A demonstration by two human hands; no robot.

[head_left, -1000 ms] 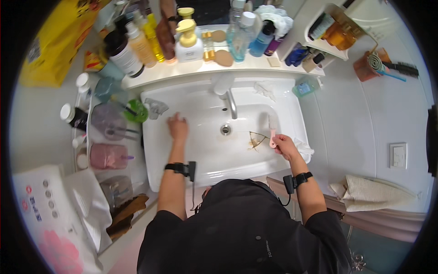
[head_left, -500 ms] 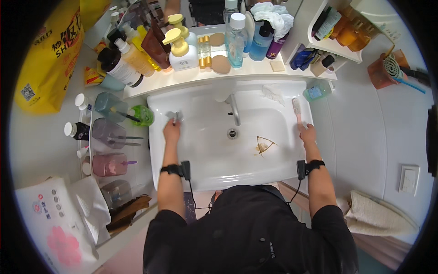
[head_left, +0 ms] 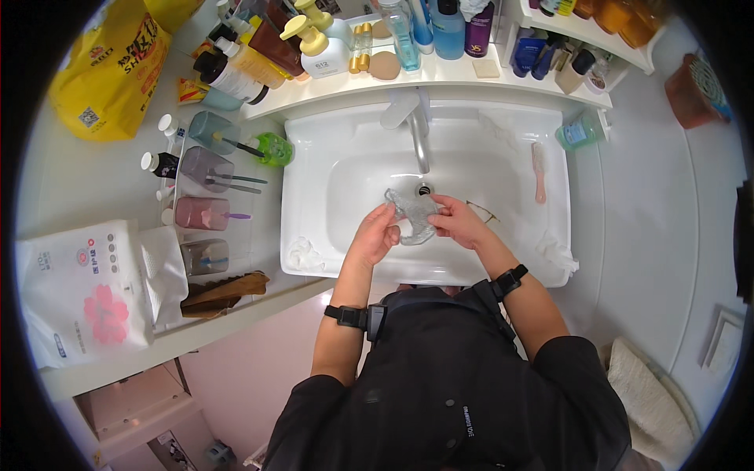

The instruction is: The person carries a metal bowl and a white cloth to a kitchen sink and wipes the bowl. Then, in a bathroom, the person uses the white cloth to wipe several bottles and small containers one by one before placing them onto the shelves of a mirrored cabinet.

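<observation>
Crumpled sheer grey mesh-like sheet [head_left: 420, 223], in front of the curved silver metal faucet [head_left: 419, 140], left hand [head_left: 376, 235] and right hand [head_left: 460, 222] both pinching it on my feed, slim pale-pink brush [head_left: 539, 174] right of the faucet, glossy white ceramic sink [head_left: 345, 177] beneath.

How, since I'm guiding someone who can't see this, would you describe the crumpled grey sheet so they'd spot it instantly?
Start at the white sink, then look toward the person from its faucet. There, the left hand and right hand hold the thin, crumpled grey sheet between them. Its grey colour sets it apart from the white crumpled tissues on the sink's near corners.
</observation>
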